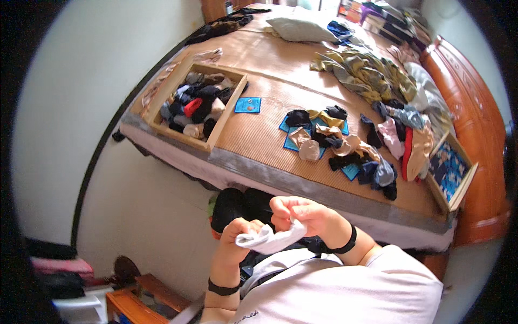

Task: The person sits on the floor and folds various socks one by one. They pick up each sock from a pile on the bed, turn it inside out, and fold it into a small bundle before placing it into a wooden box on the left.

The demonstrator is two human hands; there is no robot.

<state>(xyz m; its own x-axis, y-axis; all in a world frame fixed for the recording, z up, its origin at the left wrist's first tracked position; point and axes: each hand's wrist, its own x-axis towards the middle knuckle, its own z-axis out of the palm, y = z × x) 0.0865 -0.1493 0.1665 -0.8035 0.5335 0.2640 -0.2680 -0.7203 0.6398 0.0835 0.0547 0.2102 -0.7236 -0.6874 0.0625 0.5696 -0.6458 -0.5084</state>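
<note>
A white sock is stretched between my two hands, over my lap in front of the bed. My left hand pinches its left end, where the cloth folds into a loop. Closed on the other end is my right hand, slightly higher and farther from me. On the bed beyond lies a loose pile of socks in black, beige and grey, partly over blue flat packets. Farther left, a wooden drawer holds a jumble of dark, beige and red socks.
One blue packet lies alone beside the drawer. A second wooden drawer with blue patterned lining leans at the right by the headboard. Crumpled yellow-grey bedding and a pillow lie farther back. An orange wooden stool-like piece stands lower left.
</note>
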